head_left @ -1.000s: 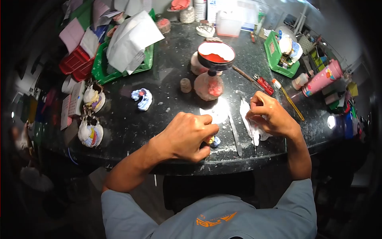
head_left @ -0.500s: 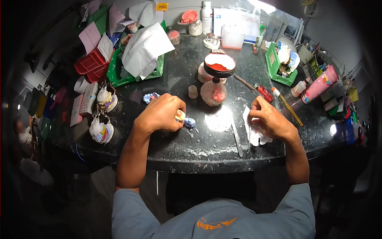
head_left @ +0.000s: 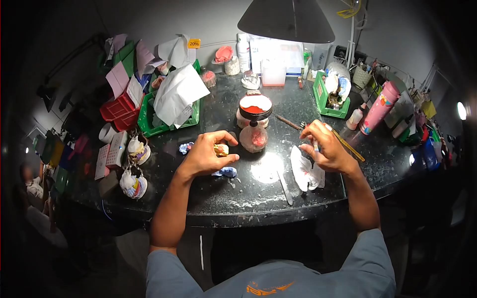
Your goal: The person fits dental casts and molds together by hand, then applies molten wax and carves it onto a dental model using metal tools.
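Held within the curled thumb and fingers of the left hand point(head_left: 202, 155): small yellowish dental piece point(head_left: 221, 149). Just nearer the body from that grip, long axis roughly crosswise: blue piece point(head_left: 227, 172). Farther right, by white tissue point(head_left: 306, 171): right hand point(head_left: 324, 146), grip too unclear to tell.

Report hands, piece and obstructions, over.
Left hand holding yellow piece. Right hand near tissue, grip unclear. Blue piece close by left hand.
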The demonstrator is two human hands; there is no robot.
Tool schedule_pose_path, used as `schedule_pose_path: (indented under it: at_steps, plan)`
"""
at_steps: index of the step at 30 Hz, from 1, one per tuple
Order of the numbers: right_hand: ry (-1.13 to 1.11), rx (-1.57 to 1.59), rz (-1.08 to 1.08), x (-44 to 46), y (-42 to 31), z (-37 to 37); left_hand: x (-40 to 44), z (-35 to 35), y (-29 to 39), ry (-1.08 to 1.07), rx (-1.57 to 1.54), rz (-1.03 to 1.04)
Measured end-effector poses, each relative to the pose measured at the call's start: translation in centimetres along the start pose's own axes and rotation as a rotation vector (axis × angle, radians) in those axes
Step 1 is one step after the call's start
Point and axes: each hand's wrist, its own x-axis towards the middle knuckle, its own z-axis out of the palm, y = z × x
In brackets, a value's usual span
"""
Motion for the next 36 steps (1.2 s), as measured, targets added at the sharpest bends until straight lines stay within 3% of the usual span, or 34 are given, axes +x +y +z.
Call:
schedule_pose_path:
  at_steps: [6,13,17,20,22,26,31,36]
  plan:
    - [0.111,0.028,-0.050,0.1,1.4,2.1,0.1,2.1,0.1,0.230,-0.035,-0.071]
    - [0.154,0.169,-0.006,0.8,1.3,5.5,0.1,3.6,-0.1,0.188,-0.032,-0.026]
    - [0.332,0.428,0.120,2.0,1.2,5.9,0.0,3.6,0.0,0.184,-0.041,-0.005]
    - [0.643,0.464,0.173,3.6,0.4,5.0,0.0,3.6,-0.1,0.205,-0.075,-0.005]
    - [0.705,0.510,0.276,4.4,0.3,3.8,-0.1,3.6,0.1,0.223,-0.117,-0.001]
    - [0.750,0.776,0.286,5.1,-1.2,3.2,-0.5,3.7,0.7,0.254,-0.285,0.063]
    - [0.677,0.573,0.190,5.3,-3.0,3.8,-0.8,4.0,0.9,0.231,-0.338,0.105]
    - [0.573,0.701,0.210,5.8,-4.5,3.6,-0.6,5.1,1.0,0.269,-0.400,0.124]
